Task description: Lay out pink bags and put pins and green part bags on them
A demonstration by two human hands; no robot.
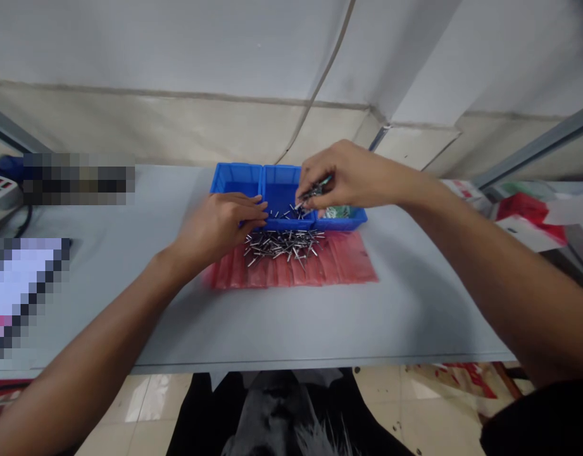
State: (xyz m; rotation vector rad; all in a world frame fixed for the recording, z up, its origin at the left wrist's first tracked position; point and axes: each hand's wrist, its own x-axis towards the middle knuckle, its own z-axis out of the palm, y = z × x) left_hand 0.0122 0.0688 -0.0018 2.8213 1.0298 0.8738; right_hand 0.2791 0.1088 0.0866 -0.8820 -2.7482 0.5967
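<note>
The right hand (352, 180) is almost closed, pinching a few steel rivets (314, 191) above the blue bin (237, 170); the left hand (219, 228) is half open and empty, at the bin's front rim; a pile of rivets (284, 244) lies on a red plastic bag (348, 259).

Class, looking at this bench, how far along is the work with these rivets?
Done: some blind rivets lie in the blue bin's middle compartment. In hand: the right hand pinches a small bunch above it. Left: a larger pile on the red plastic bag, beside the left hand.

Steel blind rivets (282, 244) lie crisscrossed in a loose heap on a red bag (351, 259).
</note>
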